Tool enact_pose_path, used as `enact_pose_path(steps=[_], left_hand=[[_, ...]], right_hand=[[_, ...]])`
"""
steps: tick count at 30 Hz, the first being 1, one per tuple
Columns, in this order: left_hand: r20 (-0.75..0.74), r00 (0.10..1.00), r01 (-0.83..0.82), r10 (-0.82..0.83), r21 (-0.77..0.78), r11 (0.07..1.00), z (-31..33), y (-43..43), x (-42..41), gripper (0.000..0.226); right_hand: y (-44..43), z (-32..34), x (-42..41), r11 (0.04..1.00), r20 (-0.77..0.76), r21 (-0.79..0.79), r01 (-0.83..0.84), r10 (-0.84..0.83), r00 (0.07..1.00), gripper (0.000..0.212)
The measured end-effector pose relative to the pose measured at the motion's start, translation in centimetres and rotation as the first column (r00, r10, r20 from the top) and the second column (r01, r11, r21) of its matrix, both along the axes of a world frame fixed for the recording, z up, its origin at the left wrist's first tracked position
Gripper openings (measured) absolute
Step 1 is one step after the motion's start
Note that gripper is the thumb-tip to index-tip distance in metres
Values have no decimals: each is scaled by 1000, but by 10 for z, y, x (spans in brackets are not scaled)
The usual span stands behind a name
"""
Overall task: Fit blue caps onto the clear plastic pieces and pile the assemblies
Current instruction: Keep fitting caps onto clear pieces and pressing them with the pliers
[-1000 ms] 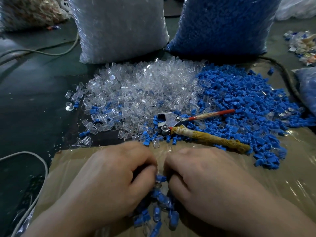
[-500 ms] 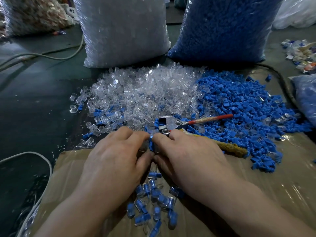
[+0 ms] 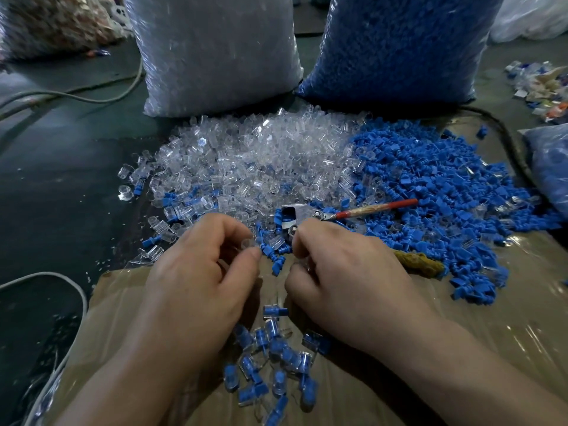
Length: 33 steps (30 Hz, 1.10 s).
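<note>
Head view. Clear piece [image 3: 247, 243] pinched at thumb and forefinger tips of left hand [image 3: 199, 272], round end showing toward camera. Right hand [image 3: 347, 272] curled, knuckles up; cannot tell whether holding anything. Loose blue caps [image 3: 270, 256] between both hands, nearer right fingertips, axes mixed. Judged next: take cap with right, press leftward into piece. Assemblies [image 3: 276, 358] piled between wrists.

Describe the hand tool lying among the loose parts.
The tool lies flat where the clear pieces meet the blue caps. Its grey metal head points left. One thin red handle runs right; the other, wrapped in yellowish stuff, passes under the right hand. Whether the hand touches it cannot be told.
</note>
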<state>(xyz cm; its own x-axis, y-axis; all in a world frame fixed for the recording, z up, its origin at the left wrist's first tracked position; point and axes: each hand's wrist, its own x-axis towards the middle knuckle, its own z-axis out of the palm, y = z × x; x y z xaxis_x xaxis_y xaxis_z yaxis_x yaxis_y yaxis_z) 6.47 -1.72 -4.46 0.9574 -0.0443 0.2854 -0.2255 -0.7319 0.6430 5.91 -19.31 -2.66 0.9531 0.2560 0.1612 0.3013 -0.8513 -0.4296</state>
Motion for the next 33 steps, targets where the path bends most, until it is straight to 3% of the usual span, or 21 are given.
enact_pose_path(steps=[3, 7, 9, 12, 15, 17, 21, 24, 26, 30, 33], left_hand=[[-30, 1000, -4, -2, -202, 979, 0, 0, -1, 9], [-83, 995, 30, -58, -307, 951, 0, -2, -2, 14], [-71, 997, 15, -37, -292, 956, 0, -3, -2, 11], [-70, 997, -25, 7, -254, 967, 1, -3, -1, 26], [5, 999, -38, 39, -132, 991, 5, -1, -2, 28], [22, 1000, 3, 0, -120, 993, 8, -1, -3, 27], [-123, 979, 124, -164, -281, 952, 11, -3, -4, 31], [-203, 955, 112, -216, -428, 897, 8, -2, -1, 17], [-224, 942, 120, -250, -470, 875, 7, -1, 0, 23], [-230, 964, 3, -134, -493, 870, 4, 2, 3, 31], [-319, 940, -96, -117, -580, 809, 3, 4, 6, 13]], right_hand=[[-3, 0, 0, 982, -28, 181, 48, -44, 999, 7], [-4, -2, 0, 973, -25, 230, 36, -31, 999, 7], [-4, -3, 1, 972, -7, 234, 24, -23, 1000, 6], [-2, -4, 1, 971, 10, 241, -3, 1, 1000, 9], [1, -3, -1, 959, 30, 282, -21, 13, 999, 13], [2, -2, -2, 951, 57, 308, -33, 16, 998, 14], [6, 3, -4, 963, 135, 248, -104, 72, 988, 13], [7, 7, -5, 967, 147, 193, -166, 139, 979, 14], [6, 8, -5, 968, 159, 171, -183, 156, 975, 16], [2, 1, -1, 980, 67, 168, -109, 99, 993, 30], [1, -3, 2, 992, 50, -27, -126, 127, 991, 25]])
